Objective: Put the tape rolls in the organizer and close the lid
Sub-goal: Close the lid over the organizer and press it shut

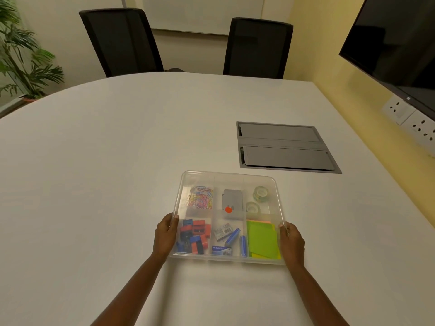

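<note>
Gripping organizer by both side edges on white bench: my left hand curled round left rim, my right hand curled round right rim. Clear lid on top. Two tape rolls in organizer's far-right compartment, green notes just nearer me.

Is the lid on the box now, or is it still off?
On. The clear lid covers the organizer, so the tape rolls look hazy through it. Left hand and right hand press its side edges.
</note>
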Motion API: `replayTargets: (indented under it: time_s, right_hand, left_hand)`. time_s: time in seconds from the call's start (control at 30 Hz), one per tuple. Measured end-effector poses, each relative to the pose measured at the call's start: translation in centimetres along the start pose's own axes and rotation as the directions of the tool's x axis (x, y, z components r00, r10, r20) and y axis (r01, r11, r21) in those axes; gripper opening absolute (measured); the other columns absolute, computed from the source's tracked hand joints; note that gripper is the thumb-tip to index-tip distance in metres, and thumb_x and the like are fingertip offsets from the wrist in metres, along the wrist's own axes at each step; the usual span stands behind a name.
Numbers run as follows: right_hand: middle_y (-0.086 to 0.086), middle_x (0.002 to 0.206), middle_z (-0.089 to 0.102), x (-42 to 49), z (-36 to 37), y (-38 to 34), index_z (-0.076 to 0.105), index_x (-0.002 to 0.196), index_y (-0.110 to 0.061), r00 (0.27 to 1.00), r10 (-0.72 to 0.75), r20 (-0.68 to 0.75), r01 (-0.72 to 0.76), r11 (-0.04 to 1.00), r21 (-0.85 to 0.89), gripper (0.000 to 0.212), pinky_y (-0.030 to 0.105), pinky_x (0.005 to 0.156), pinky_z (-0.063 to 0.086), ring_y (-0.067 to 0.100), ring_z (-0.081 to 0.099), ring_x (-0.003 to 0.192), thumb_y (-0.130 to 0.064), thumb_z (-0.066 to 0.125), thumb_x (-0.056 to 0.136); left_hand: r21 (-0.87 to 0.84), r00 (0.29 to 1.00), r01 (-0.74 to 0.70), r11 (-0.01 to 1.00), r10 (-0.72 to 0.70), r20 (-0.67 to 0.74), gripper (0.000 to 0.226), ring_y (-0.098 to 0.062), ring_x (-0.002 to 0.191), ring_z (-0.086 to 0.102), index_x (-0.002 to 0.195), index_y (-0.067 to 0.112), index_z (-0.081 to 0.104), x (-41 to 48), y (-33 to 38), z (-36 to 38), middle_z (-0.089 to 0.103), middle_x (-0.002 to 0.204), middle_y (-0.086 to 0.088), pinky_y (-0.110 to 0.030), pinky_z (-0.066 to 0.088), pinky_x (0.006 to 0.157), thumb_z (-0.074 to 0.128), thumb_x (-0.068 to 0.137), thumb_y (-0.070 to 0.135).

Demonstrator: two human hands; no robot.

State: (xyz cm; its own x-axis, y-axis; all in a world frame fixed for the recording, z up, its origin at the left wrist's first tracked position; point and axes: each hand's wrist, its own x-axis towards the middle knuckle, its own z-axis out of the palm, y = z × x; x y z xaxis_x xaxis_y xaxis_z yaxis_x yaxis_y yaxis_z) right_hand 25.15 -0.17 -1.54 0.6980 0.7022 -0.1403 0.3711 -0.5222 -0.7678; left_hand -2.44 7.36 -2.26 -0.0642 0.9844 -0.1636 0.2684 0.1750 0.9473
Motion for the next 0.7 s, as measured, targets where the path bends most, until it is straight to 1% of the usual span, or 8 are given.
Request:
replayTargets:
  time_s: [0.17,0.37,0.43,0.5,0.57,0.63,0.67,0.7]
  right_hand:
    - [0.026,0.123,0.062,2.3,0.0,-1.4,0.054,0.123,0.007,1.000,-0.001,0.013,0.000,1.000,0.029,0.033,0.040,0.096,0.043,0.038,0.056,0.114,-0.013,0.043,0.098]
    - [0.028,0.120,0.062,5.8,0.9,-3.0,0.054,0.120,0.008,0.999,-0.001,0.032,0.001,1.000,0.017,0.033,0.040,0.094,0.044,0.039,0.056,0.113,-0.013,0.042,0.098]
    - [0.029,0.120,0.062,6.8,1.3,-3.4,0.054,0.119,0.009,0.999,-0.001,0.038,0.001,1.000,0.008,0.032,0.040,0.093,0.044,0.040,0.056,0.112,-0.012,0.042,0.098]
    - [0.029,0.119,0.062,7.7,1.6,-3.7,0.054,0.119,0.009,0.999,-0.008,0.042,0.008,1.000,0.003,0.032,0.039,0.092,0.044,0.040,0.056,0.112,-0.012,0.042,0.098]
    - [0.029,0.119,0.062,8.3,1.9,-3.9,0.054,0.119,0.009,0.999,-0.013,0.044,0.013,1.000,0.003,0.032,0.039,0.091,0.044,0.040,0.056,0.111,-0.012,0.042,0.098]
    - [0.029,0.118,0.062,8.7,2.2,-4.0,0.054,0.119,0.009,0.999,-0.012,0.044,0.012,1.000,0.001,0.032,0.039,0.091,0.044,0.039,0.056,0.110,-0.012,0.041,0.098]
    - [0.029,0.118,0.062,8.9,2.2,-4.1,0.054,0.118,0.009,0.999,-0.011,0.042,0.011,1.000,-0.003,0.031,0.040,0.091,0.044,0.039,0.056,0.110,-0.011,0.041,0.098]
    - [0.029,0.118,0.062,9.0,2.4,-4.1,0.054,0.118,0.009,0.999,-0.013,0.041,0.014,1.000,-0.007,0.031,0.040,0.090,0.044,0.040,0.057,0.110,-0.011,0.041,0.098]
  left_hand:
    - [-0.050,0.999,0.001,0.999,-0.002,-0.035,0.026,-0.017,0.067,0.056,0.099,-0.004,0.058,1.5,0.9,0.8,0.059,0.083,-0.007,-0.004,0.046,0.046,0.039,0.096,0.013]
    - [-0.016,0.999,0.009,1.000,-0.010,-0.040,0.026,-0.016,0.064,0.051,0.093,-0.002,0.059,4.4,2.0,1.9,0.057,0.079,-0.008,-0.008,0.041,0.049,0.039,0.096,0.013]
    - [0.002,0.999,0.008,1.000,-0.007,-0.049,0.025,-0.012,0.057,0.046,0.081,0.001,0.056,5.2,2.3,2.1,0.053,0.076,-0.015,-0.003,0.038,0.044,0.039,0.096,0.012]
    - [0.029,0.998,0.004,1.000,-0.002,-0.064,0.025,-0.011,0.054,0.042,0.077,0.002,0.052,5.9,2.7,2.4,0.053,0.077,-0.033,-0.002,0.036,0.041,0.039,0.096,0.011]
    - [0.039,0.997,-0.017,0.999,0.020,-0.074,0.024,-0.021,0.055,0.046,0.078,0.000,0.053,6.4,3.0,2.5,0.057,0.088,-0.042,-0.003,0.038,0.041,0.039,0.095,0.010]
    - [0.031,0.996,-0.042,0.999,0.044,-0.075,0.026,-0.046,0.069,0.054,0.083,-0.005,0.056,6.9,3.1,2.7,0.058,0.092,-0.042,-0.016,0.051,0.052,0.039,0.096,0.011]
    - [0.032,0.997,-0.039,0.999,0.041,-0.072,0.027,-0.052,0.083,0.056,0.089,-0.007,0.057,7.1,3.1,2.7,0.059,0.092,-0.039,-0.031,0.055,0.063,0.038,0.096,0.011]
    - [0.039,0.997,-0.033,0.999,0.036,-0.069,0.027,-0.051,0.090,0.057,0.094,-0.007,0.057,7.2,3.2,2.8,0.061,0.092,-0.035,-0.038,0.054,0.068,0.038,0.096,0.012]
